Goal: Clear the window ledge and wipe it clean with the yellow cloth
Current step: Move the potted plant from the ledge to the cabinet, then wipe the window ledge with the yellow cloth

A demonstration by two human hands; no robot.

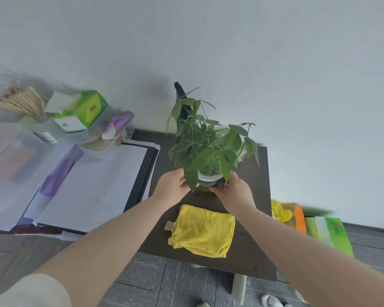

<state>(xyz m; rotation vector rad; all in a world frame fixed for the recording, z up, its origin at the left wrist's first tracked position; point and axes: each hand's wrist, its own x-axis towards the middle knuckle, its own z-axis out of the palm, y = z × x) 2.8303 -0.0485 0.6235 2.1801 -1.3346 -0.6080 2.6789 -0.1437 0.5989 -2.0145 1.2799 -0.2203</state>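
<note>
Both hands' fingers grip plant pot (pixel 206 185) mid-ledge; yellow cloth (pixel 203 232) near front edge.

Both hands hold a potted plant (pixel 208 151) at frame centre on a dark table (pixel 253 251): the left hand (pixel 172 188) grips the pot from the 9 o'clock side, the right hand (pixel 236 191) from the 3 o'clock side, fingers curled round it. A folded yellow cloth (pixel 203 231) lies flat on the table at 6 o'clock from the pot, apart from both hands. At 9 o'clock lie stacked white papers (pixel 93 182), with a green tissue pack (pixel 82 111) at 10 o'clock.
</note>
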